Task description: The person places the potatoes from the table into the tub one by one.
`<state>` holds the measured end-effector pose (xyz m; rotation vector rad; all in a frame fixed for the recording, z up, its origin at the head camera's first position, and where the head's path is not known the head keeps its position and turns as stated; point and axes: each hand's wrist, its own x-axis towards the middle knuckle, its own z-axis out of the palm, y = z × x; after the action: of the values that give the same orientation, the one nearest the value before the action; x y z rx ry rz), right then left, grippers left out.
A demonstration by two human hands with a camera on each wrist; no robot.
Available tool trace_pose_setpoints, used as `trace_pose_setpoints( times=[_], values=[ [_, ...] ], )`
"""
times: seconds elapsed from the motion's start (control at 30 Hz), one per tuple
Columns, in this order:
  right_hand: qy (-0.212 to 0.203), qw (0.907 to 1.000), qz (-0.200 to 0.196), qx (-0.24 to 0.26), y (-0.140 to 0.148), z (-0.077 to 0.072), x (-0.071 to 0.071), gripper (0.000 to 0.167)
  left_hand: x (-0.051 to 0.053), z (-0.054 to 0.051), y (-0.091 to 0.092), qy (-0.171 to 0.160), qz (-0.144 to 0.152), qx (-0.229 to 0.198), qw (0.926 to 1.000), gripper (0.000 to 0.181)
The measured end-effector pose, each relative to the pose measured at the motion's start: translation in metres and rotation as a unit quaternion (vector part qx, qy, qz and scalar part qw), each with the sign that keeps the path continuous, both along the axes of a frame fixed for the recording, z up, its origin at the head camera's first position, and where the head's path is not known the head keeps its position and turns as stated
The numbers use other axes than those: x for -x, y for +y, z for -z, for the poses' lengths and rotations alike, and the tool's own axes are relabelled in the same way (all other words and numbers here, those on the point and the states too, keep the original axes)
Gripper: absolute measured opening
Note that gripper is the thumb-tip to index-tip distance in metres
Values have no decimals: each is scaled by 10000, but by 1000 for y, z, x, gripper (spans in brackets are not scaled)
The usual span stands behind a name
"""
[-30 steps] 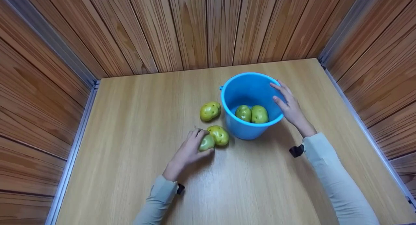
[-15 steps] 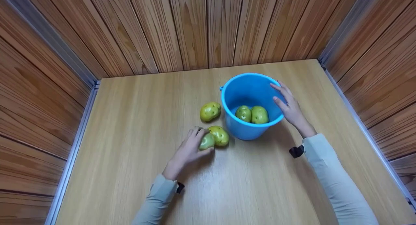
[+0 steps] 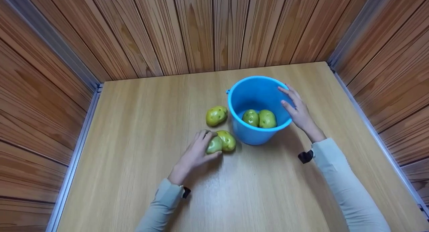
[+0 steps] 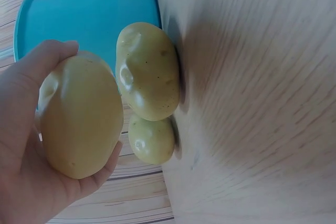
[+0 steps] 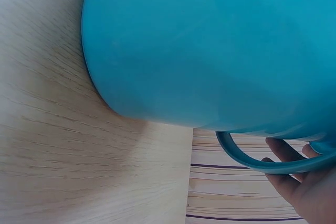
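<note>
A green potato is gripped by my left hand, thumb on one side and fingers on the other; the left wrist view shows this potato between thumb and fingers. Right beside it lies a yellow-green potato on the table. Another potato lies farther back, left of the blue bucket. Inside the upright bucket are two potatoes. My right hand holds the bucket's right rim, some fingers over the edge. In the right wrist view, its fingers are by the curved handle.
The wooden table is bordered by metal rails at left and right. Wood-plank walls stand behind and on both sides. The bucket stands right of the table's middle.
My left hand and the potato in it have shifted very slightly to the right and back. My right hand stays on the bucket's rim.
</note>
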<state>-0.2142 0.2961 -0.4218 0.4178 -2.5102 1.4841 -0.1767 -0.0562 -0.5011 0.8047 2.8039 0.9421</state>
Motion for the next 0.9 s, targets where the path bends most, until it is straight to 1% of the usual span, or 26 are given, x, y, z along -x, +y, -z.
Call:
trace_pose_setpoints(
  times=[0.27, 0.37, 0.63, 0.9],
  values=[
    [-19, 9999, 54, -114, -1, -3, -1, 46, 1, -5, 1, 21, 5, -185, 9998, 56],
    [17, 9999, 40, -101, -1, -2, -1, 45, 1, -6, 3, -23, 1, -171, 9999, 57],
    [13, 10000, 30, -59, -1, -1, -1, 46, 2, -8, 4, -15, -25, -228, 9997, 57],
    [-40, 10000, 31, -40, 0, -1, -1, 46, 2, -14, 6, -34, -58, -220, 9997, 59]
  ],
)
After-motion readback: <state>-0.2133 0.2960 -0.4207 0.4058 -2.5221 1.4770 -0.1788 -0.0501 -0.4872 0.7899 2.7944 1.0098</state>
